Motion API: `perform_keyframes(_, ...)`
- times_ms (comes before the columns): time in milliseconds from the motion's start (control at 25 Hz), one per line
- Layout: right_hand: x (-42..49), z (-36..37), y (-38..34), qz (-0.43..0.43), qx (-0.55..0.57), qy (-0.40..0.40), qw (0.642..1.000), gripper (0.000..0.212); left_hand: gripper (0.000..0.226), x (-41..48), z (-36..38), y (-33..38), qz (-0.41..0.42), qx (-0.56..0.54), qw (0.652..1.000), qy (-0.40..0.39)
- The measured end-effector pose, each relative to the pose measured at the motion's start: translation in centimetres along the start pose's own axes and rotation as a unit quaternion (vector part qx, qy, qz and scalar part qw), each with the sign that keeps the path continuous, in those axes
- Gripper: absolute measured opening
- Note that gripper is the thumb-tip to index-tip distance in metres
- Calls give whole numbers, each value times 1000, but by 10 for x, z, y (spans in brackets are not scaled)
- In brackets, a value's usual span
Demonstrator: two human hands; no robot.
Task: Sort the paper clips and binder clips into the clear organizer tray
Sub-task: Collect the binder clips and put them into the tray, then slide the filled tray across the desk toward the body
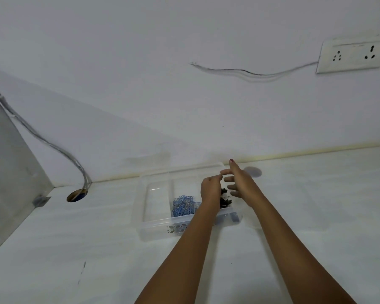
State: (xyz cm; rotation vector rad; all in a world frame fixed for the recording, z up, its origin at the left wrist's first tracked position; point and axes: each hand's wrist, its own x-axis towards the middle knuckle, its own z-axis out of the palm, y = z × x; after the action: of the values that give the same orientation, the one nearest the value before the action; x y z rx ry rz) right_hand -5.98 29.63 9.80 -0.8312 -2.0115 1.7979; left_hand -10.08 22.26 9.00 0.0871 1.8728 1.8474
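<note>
Blue paper clips point(184, 207) and black binder clips point(225, 202) sit in separate compartments of the clear tray point(154, 232), kept apart by type, while the left hand point(211, 189) hovers with fingers pinched together, on what I cannot tell, and the right hand point(239, 183) spreads its fingers.

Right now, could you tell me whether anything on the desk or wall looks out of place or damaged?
Nothing is spilled: the blue paper clips and black binder clips lie inside the clear organizer tray. The odd thing is on the wall: a loose wire trails from the socket plate and ends bare.
</note>
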Motion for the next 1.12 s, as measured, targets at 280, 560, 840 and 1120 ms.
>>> perform_keyframes(280,-43,-28,88,-157,-320,186,916,27,13,-37,-42,-21,309,63,947,56)
perform_keyframes(560,-83,-22,142,-197,-423,185,865,25,51,-61,-87,-95,442,475,750,126)
perform_keyframes(840,-135,-31,122,-273,-341,272,857,12,60,-100,-107,-107,449,473,750,112)
perform_keyframes(1120,-156,-27,6,-369,-86,428,820,6,53,-129,-104,-116,446,413,787,105)
